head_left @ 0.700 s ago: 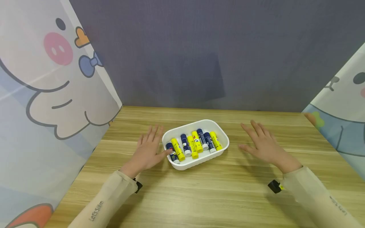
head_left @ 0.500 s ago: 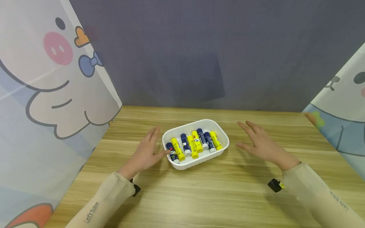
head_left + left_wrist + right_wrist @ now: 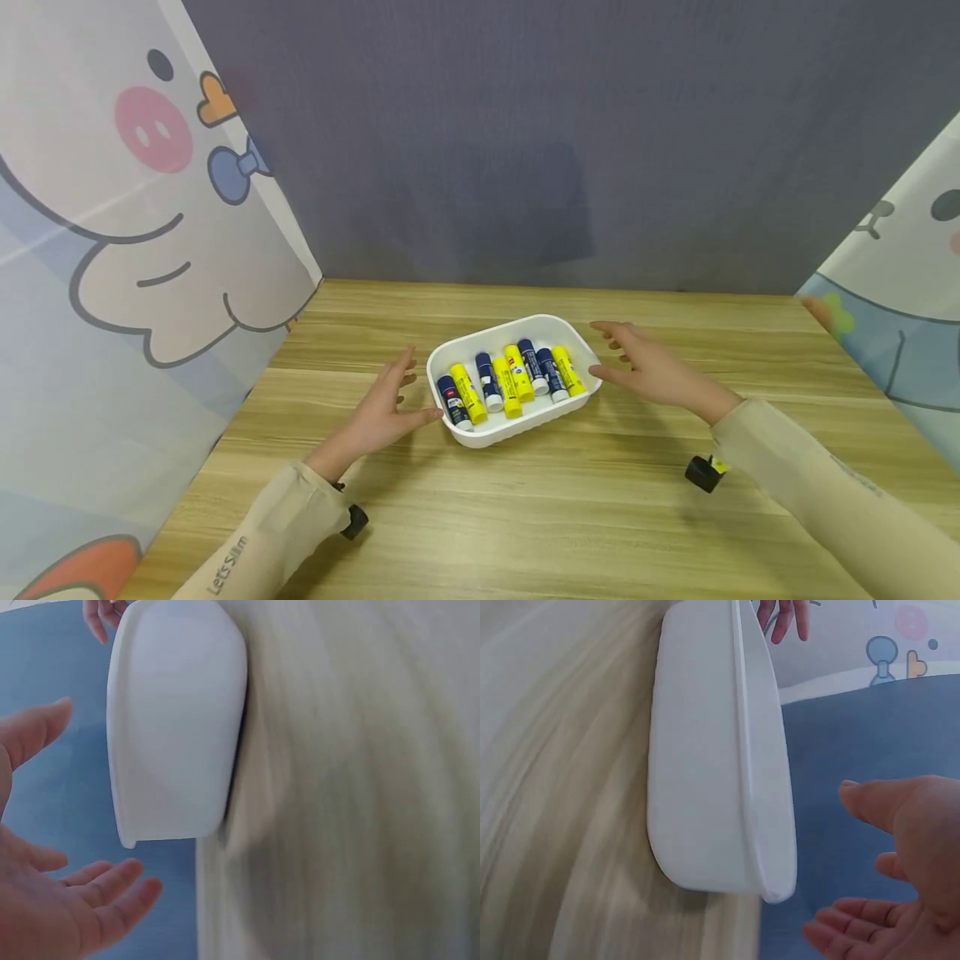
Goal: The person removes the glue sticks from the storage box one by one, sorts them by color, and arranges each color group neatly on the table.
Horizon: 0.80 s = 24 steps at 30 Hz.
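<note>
A white plastic basket sits slightly askew on the table. In it lie several glue sticks side by side, some yellow, some dark blue with white ends. My left hand is at the basket's left end, thumb by the rim and the other fingers loosely bent. At the opposite end is my right hand, its thumb close to the rim. Both wrist views show a gap between the hand and the basket's outer wall. Neither hand holds anything.
The wood-grain table reaches back to a dark grey panel. Cartoon-printed sheets stand on the left and right. A small black device is at my right wrist, another at my left.
My right hand has moved left to the basket's right end, its fingers bending more. My left hand has turned and its spread fingers have drawn together. The basket and glue sticks have stayed put.
</note>
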### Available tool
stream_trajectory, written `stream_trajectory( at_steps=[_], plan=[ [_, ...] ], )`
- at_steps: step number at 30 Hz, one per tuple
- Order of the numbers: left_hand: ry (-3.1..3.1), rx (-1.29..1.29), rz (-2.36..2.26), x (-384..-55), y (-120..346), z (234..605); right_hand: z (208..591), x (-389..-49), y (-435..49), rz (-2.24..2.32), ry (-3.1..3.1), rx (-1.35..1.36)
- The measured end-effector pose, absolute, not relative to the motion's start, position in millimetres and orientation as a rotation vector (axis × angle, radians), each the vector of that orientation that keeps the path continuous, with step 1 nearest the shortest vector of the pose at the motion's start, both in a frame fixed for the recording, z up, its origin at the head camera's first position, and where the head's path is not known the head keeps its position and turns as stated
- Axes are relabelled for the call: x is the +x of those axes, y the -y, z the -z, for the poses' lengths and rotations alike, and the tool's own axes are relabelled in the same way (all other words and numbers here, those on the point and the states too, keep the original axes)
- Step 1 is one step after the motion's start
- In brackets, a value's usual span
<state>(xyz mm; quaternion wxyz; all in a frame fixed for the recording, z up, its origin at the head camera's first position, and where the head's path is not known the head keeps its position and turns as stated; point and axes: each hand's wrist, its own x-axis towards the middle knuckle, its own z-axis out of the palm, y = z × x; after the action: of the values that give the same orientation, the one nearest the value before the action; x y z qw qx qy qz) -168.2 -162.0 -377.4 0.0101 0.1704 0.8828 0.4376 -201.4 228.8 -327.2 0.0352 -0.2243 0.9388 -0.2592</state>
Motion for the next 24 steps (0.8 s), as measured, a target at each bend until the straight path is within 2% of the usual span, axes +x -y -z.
stream_trajectory(
  at_steps=[12, 24],
  plan=[
    [-2.548, 0.341, -1.679, -170, 157, 392, 344, -230, -209, 1.095, -2.586, -0.742],
    [-2.523, 0.334, -1.756, -170, 149, 398, 352, -258, -185, 0.955, -2.526, -0.462]
  ],
)
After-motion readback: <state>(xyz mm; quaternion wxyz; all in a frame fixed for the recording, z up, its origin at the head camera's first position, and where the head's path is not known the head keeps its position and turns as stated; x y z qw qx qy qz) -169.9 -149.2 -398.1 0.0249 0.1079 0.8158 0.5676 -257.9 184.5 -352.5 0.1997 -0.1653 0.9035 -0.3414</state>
